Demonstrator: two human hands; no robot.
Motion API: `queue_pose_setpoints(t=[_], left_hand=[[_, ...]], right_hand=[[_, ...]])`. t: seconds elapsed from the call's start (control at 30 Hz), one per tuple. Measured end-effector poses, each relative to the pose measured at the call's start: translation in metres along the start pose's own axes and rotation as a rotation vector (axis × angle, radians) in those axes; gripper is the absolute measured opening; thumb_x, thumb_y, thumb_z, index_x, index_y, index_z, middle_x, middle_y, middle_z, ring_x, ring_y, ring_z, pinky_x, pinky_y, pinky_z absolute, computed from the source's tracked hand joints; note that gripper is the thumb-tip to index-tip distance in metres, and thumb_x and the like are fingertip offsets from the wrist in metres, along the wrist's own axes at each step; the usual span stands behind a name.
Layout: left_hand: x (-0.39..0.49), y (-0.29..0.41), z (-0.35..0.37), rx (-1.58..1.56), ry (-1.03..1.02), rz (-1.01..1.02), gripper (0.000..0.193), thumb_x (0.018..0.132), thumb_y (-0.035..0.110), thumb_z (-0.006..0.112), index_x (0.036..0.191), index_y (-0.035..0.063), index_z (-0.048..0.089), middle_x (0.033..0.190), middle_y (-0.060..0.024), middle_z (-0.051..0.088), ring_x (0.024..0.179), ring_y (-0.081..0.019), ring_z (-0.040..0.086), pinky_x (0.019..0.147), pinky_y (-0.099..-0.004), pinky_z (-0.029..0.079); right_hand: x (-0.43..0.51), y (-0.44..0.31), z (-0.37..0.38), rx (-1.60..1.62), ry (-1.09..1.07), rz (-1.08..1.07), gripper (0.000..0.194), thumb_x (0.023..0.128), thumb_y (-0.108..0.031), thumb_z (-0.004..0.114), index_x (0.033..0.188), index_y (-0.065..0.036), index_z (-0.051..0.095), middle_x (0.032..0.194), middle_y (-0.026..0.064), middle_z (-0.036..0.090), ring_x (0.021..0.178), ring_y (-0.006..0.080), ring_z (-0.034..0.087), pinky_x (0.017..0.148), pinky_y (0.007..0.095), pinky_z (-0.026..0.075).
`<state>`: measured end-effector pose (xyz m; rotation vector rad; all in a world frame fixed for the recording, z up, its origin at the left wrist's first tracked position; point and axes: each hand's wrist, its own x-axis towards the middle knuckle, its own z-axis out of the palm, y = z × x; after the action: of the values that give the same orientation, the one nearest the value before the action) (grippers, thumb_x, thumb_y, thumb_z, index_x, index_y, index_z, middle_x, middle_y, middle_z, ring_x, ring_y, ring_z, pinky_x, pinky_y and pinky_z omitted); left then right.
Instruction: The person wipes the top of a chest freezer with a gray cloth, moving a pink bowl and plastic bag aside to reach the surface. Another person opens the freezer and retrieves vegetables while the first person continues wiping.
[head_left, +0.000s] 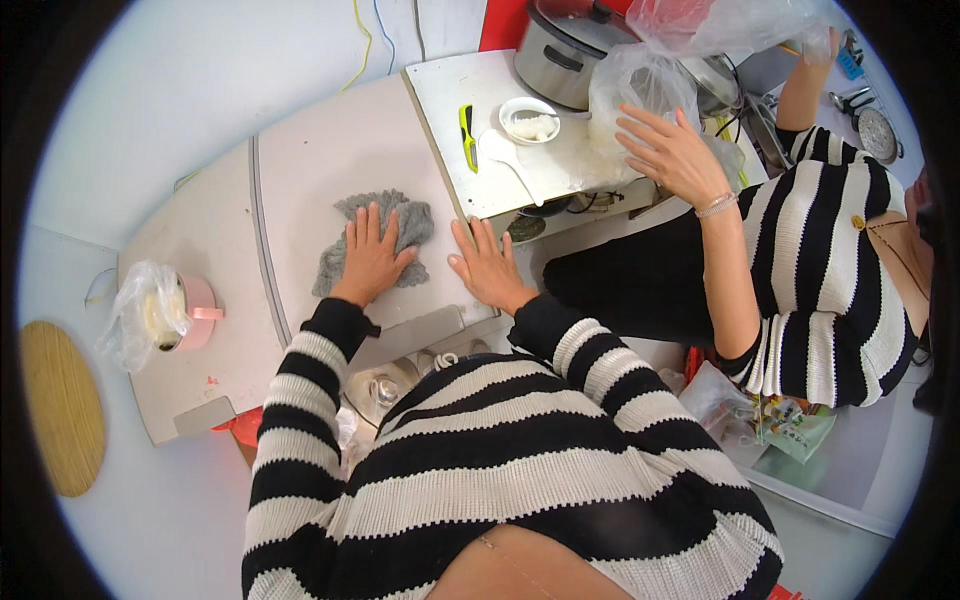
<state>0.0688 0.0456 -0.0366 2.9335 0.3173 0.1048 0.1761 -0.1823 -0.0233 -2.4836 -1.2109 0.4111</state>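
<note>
My left hand (375, 255) lies flat on a crumpled grey cloth (412, 221), fingers extended and slightly apart. The cloth spreads out around the hand on the pale lid (337, 150) of what looks like a chest freezer. Palm down, my right hand (491, 266) rests at the lid's right edge, beside the cloth and not touching it. Its fingers are spread and nothing is in them.
On the adjoining white counter are a green-and-black peeler (468, 139), a white rice paddle (504, 150), a white bowl (550, 133) with food and a large cooker (555, 67). A co-worker's hand (679, 154) is near a plastic bag (637, 82). A pink pot (196, 300) stands left.
</note>
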Motion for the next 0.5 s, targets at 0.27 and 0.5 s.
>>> queue_pose_setpoints(t=[0.27, 0.5], left_hand=[[-0.151, 0.016, -0.013, -0.075, 0.197, -0.215, 0.066, 0.090, 0.020, 0.066, 0.149, 0.0043, 0.040, 0.156, -0.0269, 0.031, 0.145, -0.0433, 0.030, 0.118, -0.0541, 0.025], [-0.175, 0.031, -0.014, -0.058, 0.244, -0.336, 0.065, 0.093, 0.027, 0.064, 0.149, 0.0052, 0.040, 0.158, -0.0255, 0.029, 0.147, -0.0410, 0.027, 0.118, -0.0516, 0.023]], right_hand=[[-0.004, 0.022, -0.001, -0.158, 0.070, -0.149, 0.064, 0.101, -0.037, 0.049, 0.154, -0.010, 0.028, 0.147, 0.0269, 0.038, 0.138, 0.0429, 0.037, 0.107, 0.0649, 0.032], [-0.006, 0.046, 0.000, 0.036, 0.023, -0.195, 0.065, 0.103, -0.032, 0.046, 0.157, -0.005, 0.023, 0.152, 0.0324, 0.029, 0.141, 0.0479, 0.029, 0.114, 0.0570, 0.025]])
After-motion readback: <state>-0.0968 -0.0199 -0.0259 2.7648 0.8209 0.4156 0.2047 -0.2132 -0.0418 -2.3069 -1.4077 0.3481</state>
